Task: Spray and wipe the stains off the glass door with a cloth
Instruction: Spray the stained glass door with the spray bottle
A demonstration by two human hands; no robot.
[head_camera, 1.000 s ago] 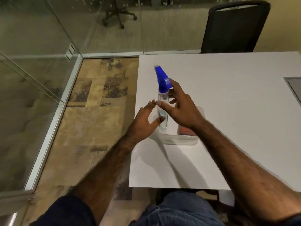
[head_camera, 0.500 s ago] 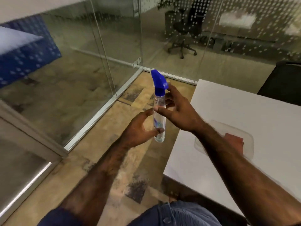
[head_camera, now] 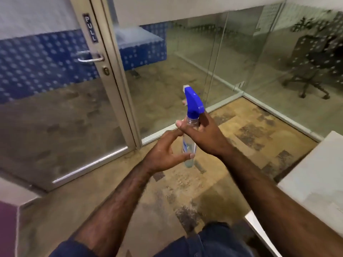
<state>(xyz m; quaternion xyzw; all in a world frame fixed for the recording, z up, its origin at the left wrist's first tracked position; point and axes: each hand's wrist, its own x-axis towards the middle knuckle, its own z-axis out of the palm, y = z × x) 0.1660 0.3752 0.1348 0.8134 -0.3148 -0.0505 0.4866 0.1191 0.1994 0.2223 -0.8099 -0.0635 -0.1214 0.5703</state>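
A clear spray bottle with a blue trigger head (head_camera: 194, 101) is held upright in mid-air in front of me. My right hand (head_camera: 204, 134) grips its neck just below the blue head. My left hand (head_camera: 163, 154) curls round the lower body, thumb against the bottle near its base. The glass door (head_camera: 55, 117) stands to the left, with a metal frame, a lever handle (head_camera: 91, 57) and a "PULL" label. The nozzle points roughly toward the glass. No cloth is in view.
Fixed glass panels (head_camera: 185, 80) run from the door to a corner at the right. A white table corner (head_camera: 319, 173) juts in at the right edge. An office chair (head_camera: 311, 71) stands behind the glass. Patterned carpet (head_camera: 185, 191) covers the floor below.
I have turned left, away from the table and toward the glass door. The bottle has come off the table with both hands on it; the tray with the cloth has left the view.
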